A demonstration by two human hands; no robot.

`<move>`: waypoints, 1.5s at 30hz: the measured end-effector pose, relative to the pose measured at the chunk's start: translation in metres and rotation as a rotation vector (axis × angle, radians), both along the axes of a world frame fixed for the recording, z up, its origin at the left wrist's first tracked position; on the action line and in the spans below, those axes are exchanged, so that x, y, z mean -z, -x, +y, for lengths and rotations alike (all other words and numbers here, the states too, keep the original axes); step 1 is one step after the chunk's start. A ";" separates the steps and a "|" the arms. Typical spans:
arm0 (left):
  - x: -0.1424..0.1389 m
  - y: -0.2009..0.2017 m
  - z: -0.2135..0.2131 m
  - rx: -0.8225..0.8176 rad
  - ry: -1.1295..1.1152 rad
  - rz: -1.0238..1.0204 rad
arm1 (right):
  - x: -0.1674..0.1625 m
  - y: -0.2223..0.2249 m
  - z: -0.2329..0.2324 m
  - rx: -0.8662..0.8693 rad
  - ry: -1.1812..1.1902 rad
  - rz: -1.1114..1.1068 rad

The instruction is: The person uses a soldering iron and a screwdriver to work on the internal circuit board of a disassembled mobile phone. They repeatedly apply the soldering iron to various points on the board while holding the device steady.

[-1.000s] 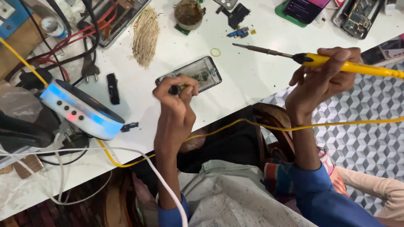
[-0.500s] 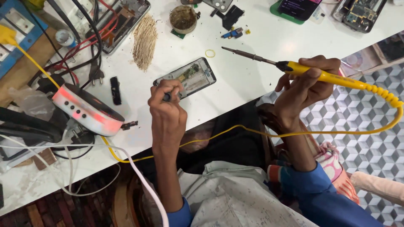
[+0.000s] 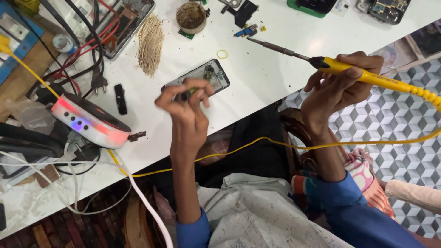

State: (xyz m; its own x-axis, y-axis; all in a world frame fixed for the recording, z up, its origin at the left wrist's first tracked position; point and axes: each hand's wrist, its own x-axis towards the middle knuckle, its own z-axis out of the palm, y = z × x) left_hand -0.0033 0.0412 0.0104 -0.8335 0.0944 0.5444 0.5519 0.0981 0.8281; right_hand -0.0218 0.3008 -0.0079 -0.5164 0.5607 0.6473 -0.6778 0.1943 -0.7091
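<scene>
Right hand (image 3: 337,89): fingers wrapped fully round the yellow handle of one soldering iron (image 3: 367,76); dark metal tip juts out past the grip, over the table (image 3: 275,87), touching nothing.
Iron's look: yellow grip, black collar, slim grey shaft, ribbed yellow cord trailing back from the fist.
Left hand (image 3: 186,103): fingertips pinched shut on one small dark tool (image 3: 186,95); its kind cannot be told.
Phone (image 3: 200,76): one, opened, lying flat just beyond the left fingertips; dark inner parts and a pale panel showing.
Further out from the grips: one round tin (image 3: 190,16), one small yellow ring (image 3: 222,54), one tan fibre bundle (image 3: 150,43).
</scene>
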 end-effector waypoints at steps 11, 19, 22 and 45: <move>0.004 0.004 -0.018 -0.203 0.103 0.154 | -0.008 -0.004 0.003 0.014 -0.082 0.031; 0.000 0.000 -0.028 -0.222 0.344 0.137 | -0.006 -0.001 -0.001 -0.022 -0.070 0.029; -0.001 -0.001 -0.018 -0.226 0.316 0.089 | -0.010 0.001 0.000 -0.003 -0.096 0.077; -0.004 0.013 -0.022 -0.310 0.276 0.169 | -0.009 -0.004 0.006 0.076 -0.121 0.069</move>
State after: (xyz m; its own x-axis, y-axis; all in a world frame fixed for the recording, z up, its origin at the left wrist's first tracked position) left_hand -0.0159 0.0192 0.0148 -0.7470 0.0152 0.6646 0.5868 0.4849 0.6485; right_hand -0.0178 0.3072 0.0010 -0.4277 0.5118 0.7451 -0.7042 0.3282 -0.6297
